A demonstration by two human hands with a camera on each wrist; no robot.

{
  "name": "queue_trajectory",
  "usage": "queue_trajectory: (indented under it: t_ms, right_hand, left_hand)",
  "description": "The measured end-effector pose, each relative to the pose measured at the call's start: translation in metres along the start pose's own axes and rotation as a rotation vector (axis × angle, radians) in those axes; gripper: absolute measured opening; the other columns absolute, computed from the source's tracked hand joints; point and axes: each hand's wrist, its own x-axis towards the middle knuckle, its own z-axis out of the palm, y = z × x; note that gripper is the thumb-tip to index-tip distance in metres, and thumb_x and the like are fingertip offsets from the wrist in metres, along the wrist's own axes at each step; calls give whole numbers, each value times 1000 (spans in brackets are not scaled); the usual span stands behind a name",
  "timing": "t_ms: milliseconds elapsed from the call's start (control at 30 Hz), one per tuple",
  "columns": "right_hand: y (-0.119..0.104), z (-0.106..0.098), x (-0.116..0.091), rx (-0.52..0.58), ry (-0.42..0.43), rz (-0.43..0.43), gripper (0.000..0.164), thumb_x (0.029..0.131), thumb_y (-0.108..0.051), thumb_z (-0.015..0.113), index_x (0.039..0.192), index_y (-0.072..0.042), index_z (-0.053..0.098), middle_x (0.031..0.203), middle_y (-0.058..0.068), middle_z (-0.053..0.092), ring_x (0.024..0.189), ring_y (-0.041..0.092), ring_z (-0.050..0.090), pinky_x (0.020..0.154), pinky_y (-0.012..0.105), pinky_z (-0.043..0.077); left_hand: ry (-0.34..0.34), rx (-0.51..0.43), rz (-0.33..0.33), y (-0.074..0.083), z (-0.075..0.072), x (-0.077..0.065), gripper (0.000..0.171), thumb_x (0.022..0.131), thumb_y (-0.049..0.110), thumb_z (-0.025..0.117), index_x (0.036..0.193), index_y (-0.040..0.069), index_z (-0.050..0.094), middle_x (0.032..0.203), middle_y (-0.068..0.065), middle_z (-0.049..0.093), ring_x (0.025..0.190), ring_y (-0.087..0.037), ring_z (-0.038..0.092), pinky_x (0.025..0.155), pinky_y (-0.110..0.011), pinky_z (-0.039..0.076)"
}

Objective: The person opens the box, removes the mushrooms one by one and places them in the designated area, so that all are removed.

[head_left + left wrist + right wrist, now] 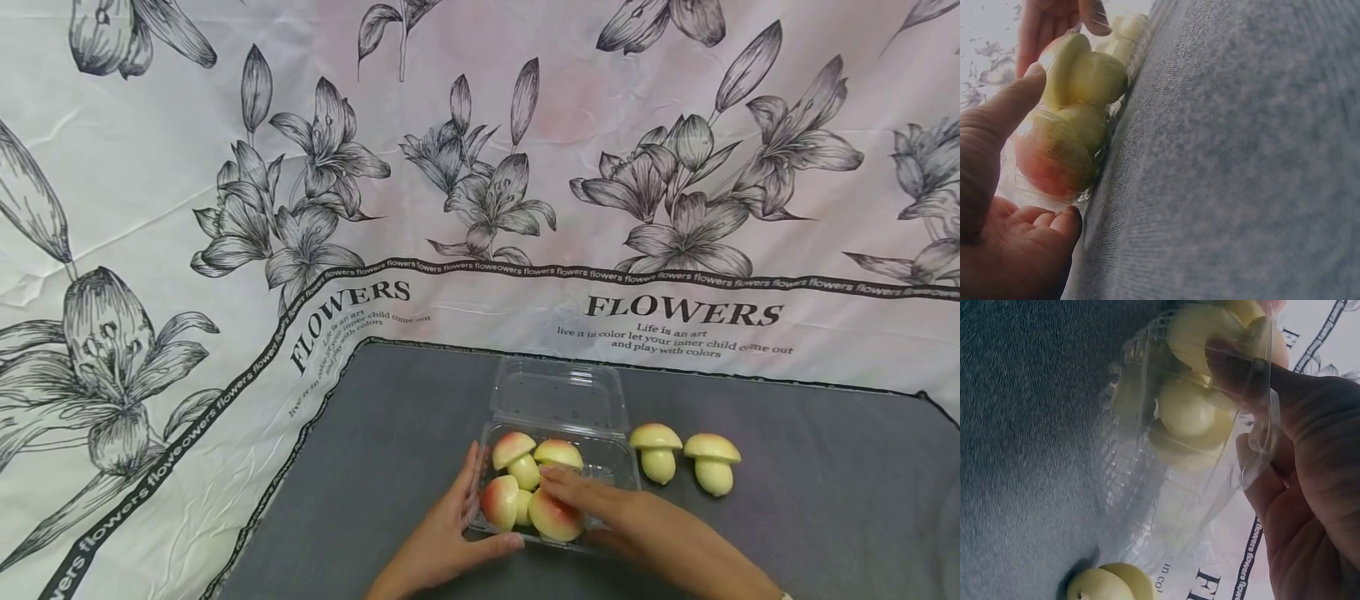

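A clear plastic box (611, 467) with its lid (558, 396) folded back stands on the grey table. Several yellow toy mushrooms with red-blushed caps lie in its left and middle part, among them one at the back left (514, 450). My left hand (442, 533) holds the box's front left corner, thumb along the front and fingers on the left side. Over the front of the box, my right hand (630, 517) holds the front right toy mushroom (557, 517). In the right wrist view its thumb (1229, 365) is by the mushrooms; the other fingertips are partly hidden.
Two more toy mushrooms, one nearer the box (656, 450) and one farther right (712, 462), lie on the grey table (375, 433). A flower-printed cloth (480, 304) rises behind and to the left of the table.
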Motion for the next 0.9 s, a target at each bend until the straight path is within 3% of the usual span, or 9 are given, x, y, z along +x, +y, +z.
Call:
queue_trajectory:
  t_ms: [33, 100, 167, 400, 533, 667, 833, 900]
  right_hand:
    - [0, 1, 0, -12, 3, -19, 68, 109, -22, 63, 169, -27, 31, 171, -5, 34, 153, 10, 38, 112, 30, 52]
    - [2, 3, -1, -256, 63, -151, 81, 102, -14, 73, 170, -20, 29, 171, 0, 35, 152, 16, 42, 109, 30, 54]
    - [2, 5, 0, -403, 107, -186, 84, 98, -13, 77, 169, -22, 32, 169, -2, 41, 146, 15, 50, 103, 27, 57]
    - [7, 5, -1, -474, 111, -204, 79, 98, -11, 77, 166, -23, 39, 166, -4, 45, 134, 14, 61, 95, 27, 61]
    - [8, 6, 0, -491, 127, -226, 71, 101, -17, 73, 165, -25, 42, 164, -4, 47, 136, 14, 60, 96, 27, 60]
    - [8, 5, -1, -484, 111, -192, 71, 103, -18, 71, 166, -27, 39, 166, -4, 43, 138, 16, 58, 97, 29, 61]
    - [9, 0, -4, -477, 93, -194, 100, 84, 9, 83, 167, -20, 35, 167, 2, 43, 124, 20, 68, 87, 29, 63]
    - [10, -1, -5, -473, 104, -214, 107, 76, 20, 82, 166, -16, 38, 165, 5, 47, 108, 14, 73, 79, 22, 60]
  left_hand:
    - [0, 1, 2, 0, 0, 0, 122, 94, 27, 84, 170, 18, -10, 178, -4, 5, 162, -26, 13, 125, -40, 33]
    - [0, 1, 1, 0, 1, 0, 122, 94, 27, 85, 170, 16, -10, 178, -4, 5, 162, -26, 13, 125, -39, 33]
    - [0, 1, -1, 0, 1, 1, 123, 94, 27, 85, 170, 15, -10, 178, -4, 6, 162, -26, 13, 125, -38, 33]
    - [3, -4, 1, 0, 1, 2, 123, 94, 26, 85, 170, 14, -10, 178, -4, 6, 162, -25, 12, 125, -32, 31]
    - [5, -9, 1, 0, 1, 1, 123, 94, 26, 85, 170, 15, -10, 178, -4, 5, 162, -26, 12, 125, -31, 31]
    - [2, -12, 3, 1, 1, 1, 123, 93, 26, 86, 170, 15, -10, 178, -4, 5, 162, -24, 12, 123, -24, 30]
    - [-5, -16, 6, 1, 1, 0, 124, 93, 27, 86, 170, 16, -10, 178, -4, 4, 162, -24, 11, 121, -19, 29]
    - [-8, -19, 4, 1, 0, 0, 124, 93, 27, 86, 170, 16, -10, 178, -3, 4, 162, -24, 11, 120, -19, 30]
